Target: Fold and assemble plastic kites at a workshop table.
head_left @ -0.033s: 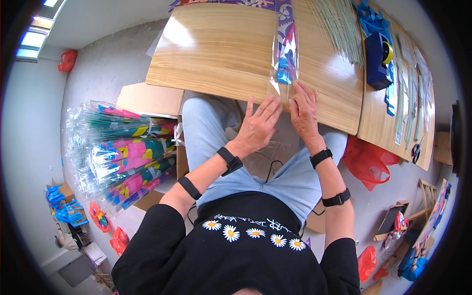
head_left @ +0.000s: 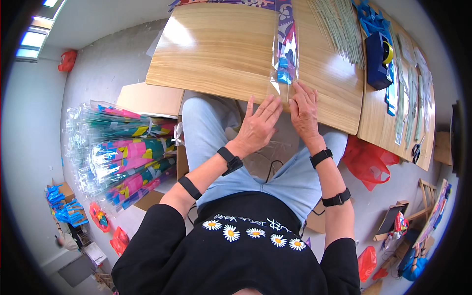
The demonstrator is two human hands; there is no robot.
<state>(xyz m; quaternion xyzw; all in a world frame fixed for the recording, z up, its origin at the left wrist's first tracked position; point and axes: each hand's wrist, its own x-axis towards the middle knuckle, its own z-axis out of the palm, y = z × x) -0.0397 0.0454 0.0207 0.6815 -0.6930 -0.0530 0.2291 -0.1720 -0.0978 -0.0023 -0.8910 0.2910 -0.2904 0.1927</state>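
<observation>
A long clear plastic sleeve (head_left: 274, 59) lies on the wooden table (head_left: 216, 49), reaching toward me at the front edge. Inside it is a narrow folded piece of printed material (head_left: 285, 69) in purple, red, white and blue. My left hand (head_left: 258, 125) is palm down with fingers stretched, its fingertips at the table edge by the sleeve's near end. On the other side, my right hand (head_left: 304, 110) rests its extended fingers on the table beside the sleeve's lower right corner. Neither hand is closed around anything; the palms' undersides are hidden.
Thin pale green sticks (head_left: 339, 34) lie at the far right. Beyond them are a blue tape dispenser (head_left: 377, 64) and black scissors (head_left: 417, 151) on a second table. Sleeved colourful bundles (head_left: 128, 152) fill a carton at left. A red plastic bag (head_left: 368, 162) hangs below the right side.
</observation>
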